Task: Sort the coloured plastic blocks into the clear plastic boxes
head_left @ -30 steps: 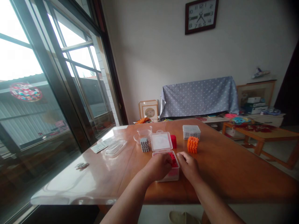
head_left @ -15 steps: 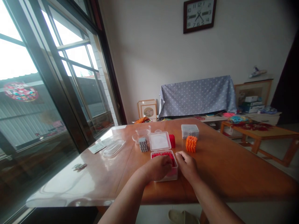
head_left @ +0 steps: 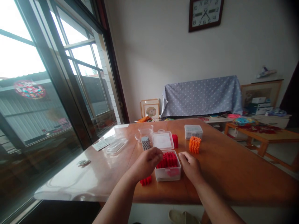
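A clear plastic box (head_left: 167,175) stands near the front of the table, its lid (head_left: 163,140) tipped back. Red interlocking plastic pieces (head_left: 170,159) fill it in rows. My left hand (head_left: 149,159) hovers at the box's left rim with curled fingers; whatever it may hold is hidden. Below its wrist, a small red toothed block (head_left: 146,180) lies on the table, partly covered by my arm. By the box's right side, my right hand (head_left: 190,165) is closed, thumb against the fingers, and its contents cannot be made out.
Behind the box stand a grey block (head_left: 145,142), another red block (head_left: 175,141) and an orange block (head_left: 194,145). A closed clear box (head_left: 193,132) is at the back right. To the left lie a clear lid (head_left: 116,146), a paper (head_left: 101,145) and a small packet (head_left: 84,162).
My left hand has risen out of the box and moved left, uncovering the red pieces. My right hand stays beside the box. The whole view has shifted slightly.
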### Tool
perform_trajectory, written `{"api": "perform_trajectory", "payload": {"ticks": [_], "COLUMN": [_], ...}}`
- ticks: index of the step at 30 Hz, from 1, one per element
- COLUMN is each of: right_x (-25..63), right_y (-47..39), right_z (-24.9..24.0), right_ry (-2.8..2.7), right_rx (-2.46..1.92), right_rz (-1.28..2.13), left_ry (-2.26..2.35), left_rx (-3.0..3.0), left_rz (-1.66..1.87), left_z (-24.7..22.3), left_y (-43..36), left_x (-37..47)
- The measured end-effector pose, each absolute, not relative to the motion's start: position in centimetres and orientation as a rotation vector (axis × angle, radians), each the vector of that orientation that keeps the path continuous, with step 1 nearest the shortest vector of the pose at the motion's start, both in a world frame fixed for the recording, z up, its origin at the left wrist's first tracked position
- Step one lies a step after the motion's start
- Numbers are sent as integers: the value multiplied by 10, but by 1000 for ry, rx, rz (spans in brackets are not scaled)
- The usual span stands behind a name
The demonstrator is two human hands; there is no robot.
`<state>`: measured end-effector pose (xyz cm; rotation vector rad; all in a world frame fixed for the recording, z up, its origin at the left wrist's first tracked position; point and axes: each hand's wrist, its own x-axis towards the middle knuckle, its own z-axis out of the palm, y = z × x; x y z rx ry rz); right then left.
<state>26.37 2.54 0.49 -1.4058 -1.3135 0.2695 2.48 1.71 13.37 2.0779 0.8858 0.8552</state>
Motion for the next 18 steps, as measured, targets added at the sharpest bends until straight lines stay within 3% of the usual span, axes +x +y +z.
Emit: {"api": "perform_trajectory", "payload": {"ticks": [18], "right_x": [263], "right_y": [24], "right_z": [6], "right_ry": [-1306], "right_rx": [-1440], "right_rz": [290], "left_ry": [731], "left_rx": [2548], "left_rz": [656], "left_z": [126], "left_y": [5], "left_x": [53]}}
